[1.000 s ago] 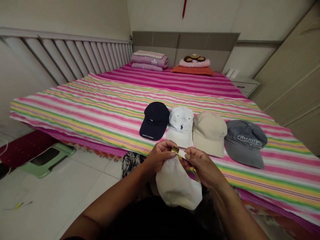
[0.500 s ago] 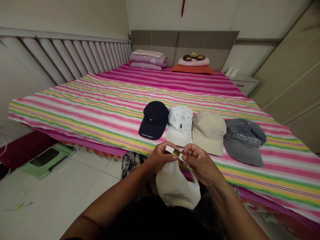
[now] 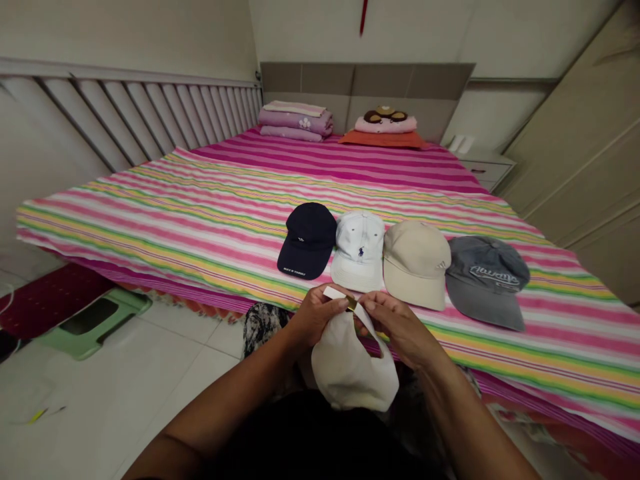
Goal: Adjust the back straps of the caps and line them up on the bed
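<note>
A cream baseball cap [image 3: 350,373] hangs over my lap, its back opening turned up toward me. My left hand [image 3: 316,319] pinches the white strap end beside a gold-coloured buckle [image 3: 352,305]. On the other side of the buckle, my right hand [image 3: 395,321] grips the strap of the same cap. Beyond my hands a row of caps lies on the bed: a navy cap [image 3: 311,233], a white cap [image 3: 359,243] with a small dark emblem, a beige cap [image 3: 416,260] and a grey cap [image 3: 486,277] with white lettering. Their brims face me.
A striped sheet [image 3: 150,220] covers the bed's near part. Folded purple bedding [image 3: 295,123] and a pink pillow stack [image 3: 385,127] sit by the headboard [image 3: 380,80]. A green stool [image 3: 100,320] stands on the floor at left; a nightstand [image 3: 487,167] is at far right.
My right fingers have shifted slightly left, closer to the buckle, and the strap end has moved a little left and up. Both hands keep hold of the cap.
</note>
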{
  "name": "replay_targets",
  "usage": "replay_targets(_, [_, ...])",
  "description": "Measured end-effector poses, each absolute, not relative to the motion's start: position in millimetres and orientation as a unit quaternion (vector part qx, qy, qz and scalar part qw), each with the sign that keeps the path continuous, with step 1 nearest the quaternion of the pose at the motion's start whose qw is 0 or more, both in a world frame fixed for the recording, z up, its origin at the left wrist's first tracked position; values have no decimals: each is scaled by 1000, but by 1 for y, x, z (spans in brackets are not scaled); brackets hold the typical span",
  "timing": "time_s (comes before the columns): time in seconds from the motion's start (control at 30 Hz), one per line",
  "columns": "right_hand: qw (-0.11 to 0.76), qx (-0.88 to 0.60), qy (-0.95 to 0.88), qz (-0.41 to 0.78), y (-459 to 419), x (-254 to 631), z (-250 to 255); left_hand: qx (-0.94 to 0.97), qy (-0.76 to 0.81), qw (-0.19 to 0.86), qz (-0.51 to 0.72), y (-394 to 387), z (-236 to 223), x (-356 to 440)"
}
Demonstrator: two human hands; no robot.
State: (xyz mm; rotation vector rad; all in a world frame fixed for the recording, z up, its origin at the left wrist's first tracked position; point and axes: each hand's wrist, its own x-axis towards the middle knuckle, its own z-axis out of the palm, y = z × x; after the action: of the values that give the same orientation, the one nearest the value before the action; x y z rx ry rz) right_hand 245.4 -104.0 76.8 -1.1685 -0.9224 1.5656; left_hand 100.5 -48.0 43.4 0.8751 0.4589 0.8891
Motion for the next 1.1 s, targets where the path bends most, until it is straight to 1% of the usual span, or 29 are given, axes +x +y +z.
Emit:
replay_targets(0.07, [452,-473,-380,654,-105,248,73,403,209,783,424,-47,42,99])
replay_targets(0.27, [487,-466,-368,641,-106,250,68,403,215,784,422,-48,44,99])
replay_targets(0.5, [496,-461,-365,639,-105,243,77,425,210,778,411,-53,45,103])
replay_targets(0.57, [487,-463,-366,644,-104,244,77,421,206,779,418,-54,45,103])
replay_targets(0.67, [450,-472,-372,660,-103,248,77,416,197,777,429,-53,46,101])
replay_targets(0.77, [429,-488,-388,653,-102,251,77,412,201,779,428,-51,46,99])
replay_targets(0.97, [455,-471,-397,643,-100,250,77,431,225,787,381,-46,42,94])
replay_targets(1.1, [470,-463,-393,641,-99,248,77,424,172,810,367,-41,45,88])
